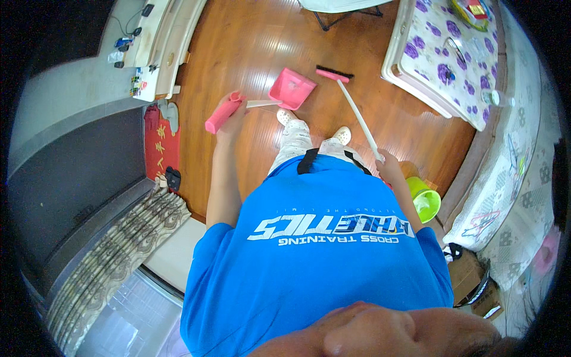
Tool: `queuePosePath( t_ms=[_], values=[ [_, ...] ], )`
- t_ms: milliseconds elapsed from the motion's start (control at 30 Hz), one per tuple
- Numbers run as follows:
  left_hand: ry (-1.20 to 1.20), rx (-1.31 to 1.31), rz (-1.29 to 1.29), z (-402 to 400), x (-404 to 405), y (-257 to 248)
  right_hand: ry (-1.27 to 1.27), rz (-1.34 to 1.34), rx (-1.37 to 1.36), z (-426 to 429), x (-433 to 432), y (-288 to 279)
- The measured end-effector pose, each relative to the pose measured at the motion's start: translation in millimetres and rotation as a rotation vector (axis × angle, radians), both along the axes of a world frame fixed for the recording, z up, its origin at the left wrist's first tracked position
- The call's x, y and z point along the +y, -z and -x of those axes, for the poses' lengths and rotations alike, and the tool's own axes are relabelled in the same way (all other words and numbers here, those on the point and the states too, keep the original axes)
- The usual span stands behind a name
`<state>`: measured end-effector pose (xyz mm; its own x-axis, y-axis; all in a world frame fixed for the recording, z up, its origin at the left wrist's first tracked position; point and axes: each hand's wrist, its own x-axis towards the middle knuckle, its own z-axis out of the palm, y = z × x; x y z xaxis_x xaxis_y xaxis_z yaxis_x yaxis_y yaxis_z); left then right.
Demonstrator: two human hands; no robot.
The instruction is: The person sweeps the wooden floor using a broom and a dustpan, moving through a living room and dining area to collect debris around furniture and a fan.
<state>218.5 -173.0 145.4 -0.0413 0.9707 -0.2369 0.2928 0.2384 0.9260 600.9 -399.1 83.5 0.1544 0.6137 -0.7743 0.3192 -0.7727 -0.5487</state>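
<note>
My left hand (233,121) is closed around the pink handle (222,115) of a long-handled dustpan. A white rod (264,103) leads from it to the pink dustpan (291,89) in front of my left shoe. Whether the pan touches the floor, I cannot tell. With my right hand (389,168) I grip the white stick (360,118) of a broom near its upper end. Its pink head with dark bristles (332,74) is at the floor, right of the dustpan and apart from it. Some pale specks show inside the pan.
Wooden flooring (232,49) surrounds my white clogs (342,135). A green bin (424,201) stands by my right arm. On the right are a table with a flowered cloth (428,49) and a covered sofa (490,196). A cabinet (167,53) and red doormat (163,147) lie left.
</note>
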Motion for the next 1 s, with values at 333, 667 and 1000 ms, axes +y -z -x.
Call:
queuePosePath(
  t_ms=[333,667,1000],
  values=[
    [-0.23,0.066,-0.023,109.7,0.6,-23.4,-0.26,-0.2,-0.299,54.6,114.3,69.5],
    [-0.299,0.097,-0.019,209.5,15.2,-19.9,-0.113,-0.196,-0.132,166.1,309.1,102.6],
    [-0.535,0.035,0.045,246.2,27.5,-19.3,-0.087,0.101,0.009,172.9,303.1,56.9]
  ],
)
